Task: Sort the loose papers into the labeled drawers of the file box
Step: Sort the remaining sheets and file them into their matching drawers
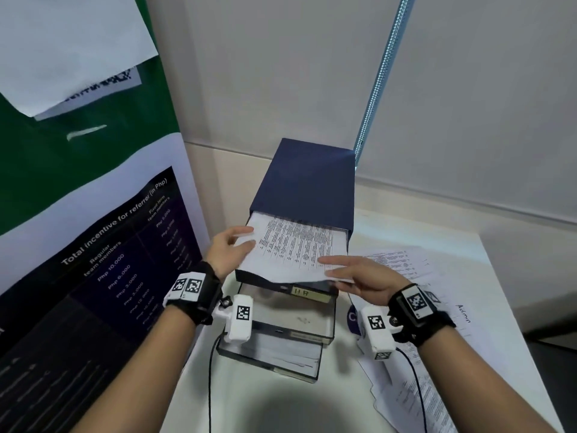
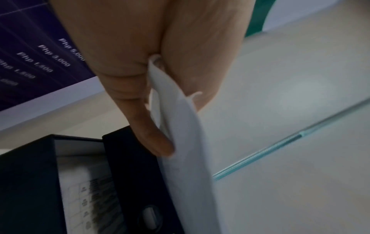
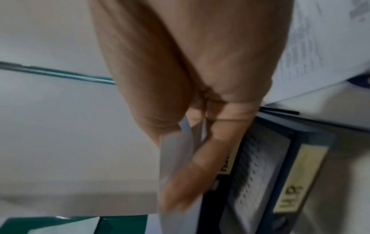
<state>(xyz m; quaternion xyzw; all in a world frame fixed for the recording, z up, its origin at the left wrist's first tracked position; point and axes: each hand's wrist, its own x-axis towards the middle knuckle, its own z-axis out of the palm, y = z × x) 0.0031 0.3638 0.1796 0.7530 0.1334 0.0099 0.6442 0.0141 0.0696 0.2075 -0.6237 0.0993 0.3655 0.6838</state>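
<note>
A dark blue file box (image 1: 307, 179) stands on the white table (image 1: 452, 242) with three drawers pulled out in steps. A few printed sheets (image 1: 290, 245) lie over the top drawer, their far edge inside the box. My left hand (image 1: 232, 245) pinches the sheets' left edge (image 2: 176, 126) between thumb and fingers (image 2: 152, 137). My right hand (image 1: 349, 270) pinches their near right corner (image 3: 176, 158), fingers on top. A yellow label reading HR (image 1: 309, 293) shows on a drawer front just below the sheets. The lower drawers hold papers.
Loose printed papers (image 1: 415, 379) are spread over the table to the right of the box, some near its edge. A large dark poster (image 1: 109, 260) leans close on the left. A wall stands behind the box. Cables hang from both wrist cameras.
</note>
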